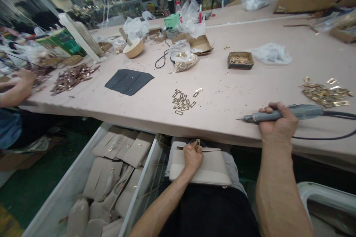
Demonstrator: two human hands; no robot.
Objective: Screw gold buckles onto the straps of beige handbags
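Observation:
A beige bag point(211, 166) lies across the person's lap below the table's front edge. My left hand point(193, 157) is closed at the bag's top edge, with a small gold metal plate point(198, 143) pinched in its fingers. Above the table's right part, my right hand point(279, 120) is wrapped round a grey electric screwdriver point(300, 112), whose thin tip points left. Several small gold rectangular frames point(182, 102) are scattered on the table in front of the bag.
A crate point(147, 166) of beige bags stands at the lower left. On the table are a dark template point(129, 81), a small box of screws point(240, 60), a bagged heap of parts point(185, 62) and a gold pile point(325, 94). A co-worker's hand point(23, 83) is at far left.

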